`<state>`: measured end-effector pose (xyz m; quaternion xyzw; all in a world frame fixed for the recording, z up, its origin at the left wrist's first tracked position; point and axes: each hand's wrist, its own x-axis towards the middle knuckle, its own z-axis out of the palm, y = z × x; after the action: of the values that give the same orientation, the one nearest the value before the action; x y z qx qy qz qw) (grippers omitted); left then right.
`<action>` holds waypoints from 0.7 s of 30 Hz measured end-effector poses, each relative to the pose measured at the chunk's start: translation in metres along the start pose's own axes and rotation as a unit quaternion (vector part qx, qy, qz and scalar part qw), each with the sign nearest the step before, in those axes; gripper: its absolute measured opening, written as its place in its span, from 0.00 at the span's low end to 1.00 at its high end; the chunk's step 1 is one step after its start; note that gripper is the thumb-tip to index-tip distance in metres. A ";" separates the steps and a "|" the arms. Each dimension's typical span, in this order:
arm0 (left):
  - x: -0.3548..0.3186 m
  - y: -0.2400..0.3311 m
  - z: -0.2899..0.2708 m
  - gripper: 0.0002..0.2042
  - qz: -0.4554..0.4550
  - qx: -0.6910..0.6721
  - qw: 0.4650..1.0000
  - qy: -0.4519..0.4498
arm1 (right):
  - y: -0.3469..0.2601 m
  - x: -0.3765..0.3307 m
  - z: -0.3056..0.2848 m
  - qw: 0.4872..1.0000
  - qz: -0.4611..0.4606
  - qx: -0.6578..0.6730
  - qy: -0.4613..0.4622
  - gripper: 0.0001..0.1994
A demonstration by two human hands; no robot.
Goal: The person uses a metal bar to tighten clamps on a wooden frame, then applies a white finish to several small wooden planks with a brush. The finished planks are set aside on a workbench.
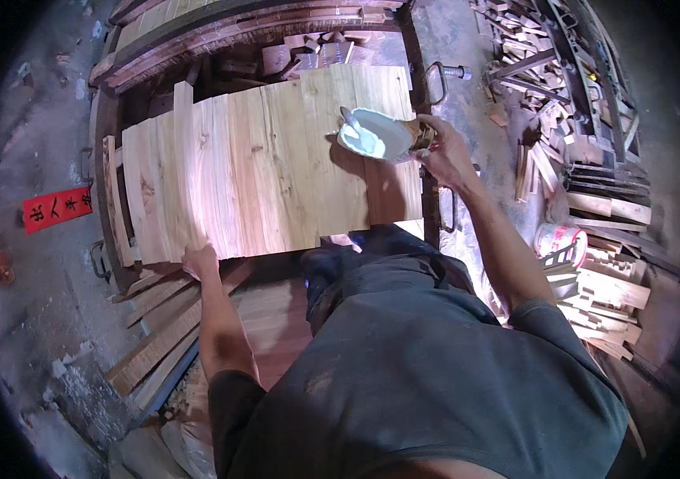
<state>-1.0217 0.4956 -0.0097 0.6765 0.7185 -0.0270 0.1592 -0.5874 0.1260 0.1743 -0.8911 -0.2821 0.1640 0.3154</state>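
A row of pale wooden boards (pixel 276 160) lies side by side across a dark frame in front of me. Across them, toward the left, one narrow wooden strip (pixel 187 160) runs from far to near and stands a little proud. My left hand (pixel 200 262) is closed on the near end of that strip. Over the boards' right side, my right hand (pixel 445 152) grips the brown handle of a shallow oval container (pixel 392 137). White paste or liquid (pixel 365 142) sits inside, with a pale spreader or brush (pixel 350 120) leaning on its left rim.
The dark frame (pixel 429 215) borders the boards, with metal clamps (pixel 438 82) along its sides. Wood offcuts (pixel 527 72) are heaped at the right, near a white and red bucket (pixel 561 243). Long planks (pixel 156 335) lie at lower left; a red paper strip (pixel 58 209) is at far left.
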 end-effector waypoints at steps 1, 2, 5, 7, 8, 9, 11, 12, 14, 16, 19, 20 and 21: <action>-0.004 -0.004 0.003 0.26 0.023 -0.025 0.999 0.013 | 0.005 0.007 -0.005 1.000 -0.023 0.012 -0.016 0.30; -0.016 0.001 0.003 0.24 0.048 -0.049 0.997 0.024 | 0.012 0.013 -0.010 0.998 -0.044 0.022 -0.031 0.29; -0.070 0.036 -0.003 0.20 0.048 -0.143 0.988 0.038 | 0.027 0.033 -0.029 0.992 -0.115 0.031 -0.035 0.28; -0.119 0.053 -0.008 0.18 0.035 -0.138 0.988 0.054 | 0.026 0.048 -0.032 0.986 -0.161 -0.027 0.015 0.28; -0.141 0.059 -0.006 0.17 0.018 -0.134 0.990 0.046 | 0.016 0.046 -0.031 0.987 -0.154 -0.015 0.045 0.27; -0.165 0.066 -0.008 0.16 -0.011 -0.158 0.987 0.027 | 0.007 0.044 -0.029 0.986 -0.149 -0.001 0.075 0.26; -0.199 0.042 0.021 0.16 0.013 -0.279 0.960 0.002 | -0.041 0.024 -0.017 0.961 -0.219 -0.088 0.143 0.25; -0.225 0.055 0.013 0.16 0.024 -0.242 0.970 -0.010 | -0.043 0.016 0.001 0.981 -0.172 0.003 0.086 0.23; -0.264 0.051 0.002 0.17 0.059 -0.226 0.972 0.000 | -0.046 0.025 0.044 0.985 -0.138 -0.101 -0.009 0.26; -0.284 0.031 0.003 0.20 0.114 -0.284 0.952 0.017 | -0.063 0.040 0.072 0.973 -0.046 -0.199 -0.104 0.28; -0.284 0.001 -0.007 0.22 0.148 -0.306 0.940 0.035 | -0.019 0.071 0.118 0.970 -0.058 -0.203 -0.119 0.22; -0.283 -0.006 -0.011 0.24 0.177 -0.299 0.936 0.054 | -0.026 0.071 0.118 0.970 -0.061 -0.204 -0.119 0.21; -0.281 -0.013 -0.017 0.25 0.206 -0.290 0.932 0.074 | -0.032 0.070 0.116 0.970 -0.062 -0.205 -0.118 0.20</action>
<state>-1.0285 0.2281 0.0781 0.7345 0.5494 0.2658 0.2965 -0.5994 0.2439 0.1003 -0.8920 -0.3993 0.1869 0.0999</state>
